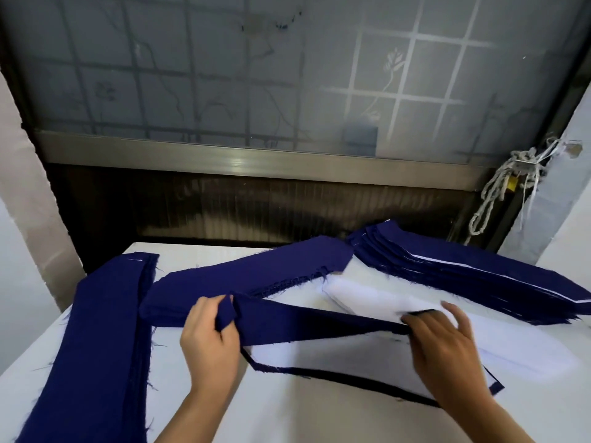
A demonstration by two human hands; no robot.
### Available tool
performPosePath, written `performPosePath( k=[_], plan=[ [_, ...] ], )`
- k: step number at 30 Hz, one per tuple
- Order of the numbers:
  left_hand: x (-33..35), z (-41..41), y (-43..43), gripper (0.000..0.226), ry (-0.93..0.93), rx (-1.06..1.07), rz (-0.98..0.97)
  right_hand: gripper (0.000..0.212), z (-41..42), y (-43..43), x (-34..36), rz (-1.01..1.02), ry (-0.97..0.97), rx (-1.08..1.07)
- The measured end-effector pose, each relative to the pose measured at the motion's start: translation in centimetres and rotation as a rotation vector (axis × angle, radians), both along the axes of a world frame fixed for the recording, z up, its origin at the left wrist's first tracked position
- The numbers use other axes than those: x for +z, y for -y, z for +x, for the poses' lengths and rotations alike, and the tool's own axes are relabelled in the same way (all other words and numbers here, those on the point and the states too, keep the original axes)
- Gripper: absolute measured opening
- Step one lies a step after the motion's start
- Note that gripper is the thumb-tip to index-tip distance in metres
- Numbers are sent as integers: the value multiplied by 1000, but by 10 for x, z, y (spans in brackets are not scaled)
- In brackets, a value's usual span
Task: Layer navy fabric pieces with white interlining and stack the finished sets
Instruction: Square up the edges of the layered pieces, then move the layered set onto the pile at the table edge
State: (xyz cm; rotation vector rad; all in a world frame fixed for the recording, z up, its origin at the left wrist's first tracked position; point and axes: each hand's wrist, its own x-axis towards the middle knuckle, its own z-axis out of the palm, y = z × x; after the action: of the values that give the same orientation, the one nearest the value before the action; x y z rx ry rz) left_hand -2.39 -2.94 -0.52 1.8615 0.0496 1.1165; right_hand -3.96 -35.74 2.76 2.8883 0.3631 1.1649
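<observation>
Both hands point(211, 343) point(444, 350) stretch navy strip point(319, 327) over white interlining point(351, 356).

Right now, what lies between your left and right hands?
In the head view, one navy fabric piece spans from the left hand to the right hand, both holding it, above white interlining.

In front of the middle pile point(256, 270), past the raised navy strip point(319, 324) stretched across, the table point(287, 417) lies bare. Left of that pile a long navy pile point(105, 330) blocks passage. Right of it lie interlining point(367, 292) and a layered stack point(463, 273), and behind it stands the window frame point(224, 161).
</observation>
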Motion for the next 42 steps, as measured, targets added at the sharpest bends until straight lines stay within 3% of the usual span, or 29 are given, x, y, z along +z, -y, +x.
performPosePath(
  k=[4,10,14,18,22,28,35,42],
  plan=[
    [-1,3,2,13,-62,-29,-66,19,-17,45,-13,210,95,-173],
    [-1,7,3,16,-182,-10,-124,43,-32,54,-24,544,119,-273],
    [-1,8,0,15,-249,39,-161,22,-35,47,-21,624,62,-324],
    [-6,15,-3,14,-382,44,-97,29,-35,48,-23,800,-77,-407],
    [-8,18,-4,17,-528,55,112,28,-31,51,-24,676,-268,-510],
    [-2,14,1,20,-670,81,365,21,-29,48,-28,512,-303,-556],
    [0,14,5,18,-672,105,416,15,-26,52,-31,466,-282,-553],
    [2,7,-1,21,-495,230,497,34,-24,58,-32,563,-188,-690]
  ],
)
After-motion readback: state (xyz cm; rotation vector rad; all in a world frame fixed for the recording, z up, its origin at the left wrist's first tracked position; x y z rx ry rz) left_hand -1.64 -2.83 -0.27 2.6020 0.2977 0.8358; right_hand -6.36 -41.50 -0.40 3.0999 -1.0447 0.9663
